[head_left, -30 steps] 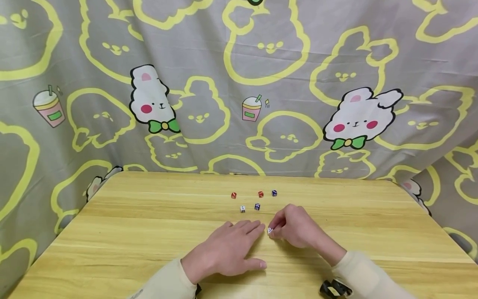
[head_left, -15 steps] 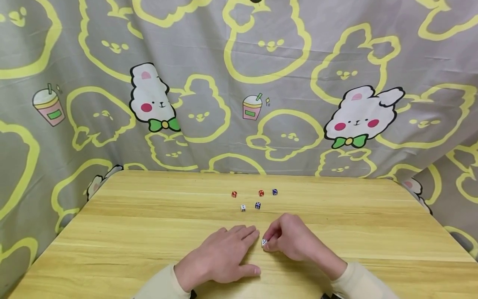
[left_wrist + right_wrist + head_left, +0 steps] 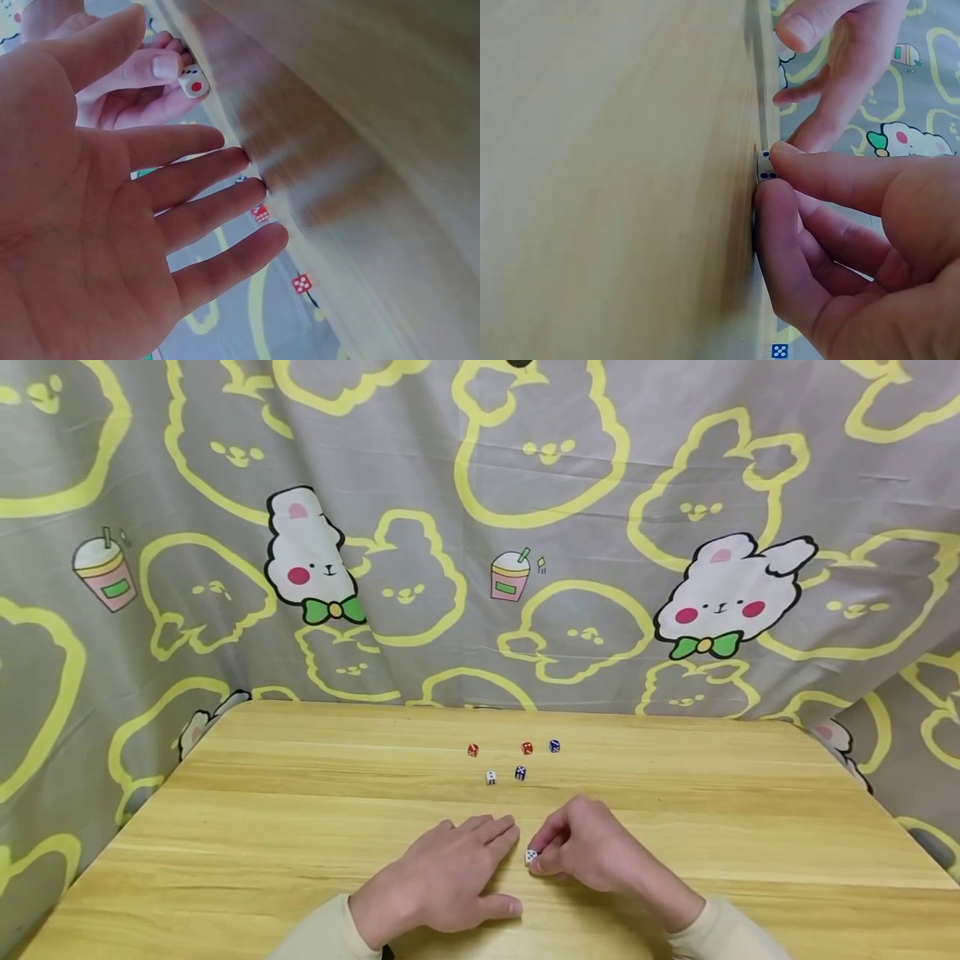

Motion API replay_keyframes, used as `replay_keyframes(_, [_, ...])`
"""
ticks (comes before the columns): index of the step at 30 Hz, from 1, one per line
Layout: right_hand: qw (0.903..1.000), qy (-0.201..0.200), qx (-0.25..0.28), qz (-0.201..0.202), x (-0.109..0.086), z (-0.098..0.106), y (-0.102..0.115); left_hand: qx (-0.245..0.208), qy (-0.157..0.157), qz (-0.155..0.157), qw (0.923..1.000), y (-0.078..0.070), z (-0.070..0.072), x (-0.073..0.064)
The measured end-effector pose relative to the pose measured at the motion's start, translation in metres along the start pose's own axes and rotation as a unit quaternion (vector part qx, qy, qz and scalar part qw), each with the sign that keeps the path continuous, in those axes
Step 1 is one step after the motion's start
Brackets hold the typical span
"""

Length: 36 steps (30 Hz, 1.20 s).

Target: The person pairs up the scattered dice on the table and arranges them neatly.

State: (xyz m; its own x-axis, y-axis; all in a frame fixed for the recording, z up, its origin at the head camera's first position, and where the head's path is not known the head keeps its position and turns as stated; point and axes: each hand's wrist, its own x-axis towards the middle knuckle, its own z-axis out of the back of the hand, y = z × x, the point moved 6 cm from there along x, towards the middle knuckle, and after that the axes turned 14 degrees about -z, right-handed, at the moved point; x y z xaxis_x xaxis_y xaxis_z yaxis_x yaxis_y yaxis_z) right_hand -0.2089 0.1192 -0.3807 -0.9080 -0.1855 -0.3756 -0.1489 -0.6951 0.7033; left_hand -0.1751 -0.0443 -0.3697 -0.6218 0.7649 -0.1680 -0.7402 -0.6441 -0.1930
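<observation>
My right hand (image 3: 592, 847) pinches a white die (image 3: 531, 856) between thumb and index finger, close over the wooden table. In the right wrist view blue pips show on the die (image 3: 766, 165); in the left wrist view a red pip faces the camera on the same die (image 3: 195, 82). To its left, my left hand (image 3: 450, 877) lies palm down with fingers straight and thumb spread, holding nothing. Beyond the hands stand a white die (image 3: 491, 777) and a blue die (image 3: 521, 772). Farther back are two red dice (image 3: 473, 749) and another blue die (image 3: 554, 746).
The wooden table (image 3: 262, 818) reaches back to a grey curtain (image 3: 420, 460) printed with yellow outlines and white rabbits. The curtain also hangs along both sides of the table.
The right hand has drawn the pinched white die toward the near side and slightly left. The left hand has shifted a little left and stays flat. The other dice stand as before.
</observation>
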Motion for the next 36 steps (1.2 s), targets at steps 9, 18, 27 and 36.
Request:
replay_keyframes(9, [0.9998, 0.01, 0.018, -0.006, 0.004, -0.001, -0.004, -0.009, -0.001, -0.001, 1.0, 0.002, 0.002, 0.0])
replay_keyframes(18, [0.9996, 0.012, 0.024, -0.003, 0.004, -0.001, -0.005, -0.039, -0.013, -0.005, 0.9992, 0.006, 0.005, 0.001])
replay_keyframes(27, [0.9994, 0.016, 0.031, 0.005, 0.003, 0.0, -0.005, -0.093, -0.079, 0.002, 0.9925, 0.015, 0.016, 0.003])
replay_keyframes(36, [0.999, 0.023, 0.036, 0.007, 0.003, -0.001, -0.005, -0.227, -0.172, 0.028, 0.9581, 0.037, 0.026, 0.005])
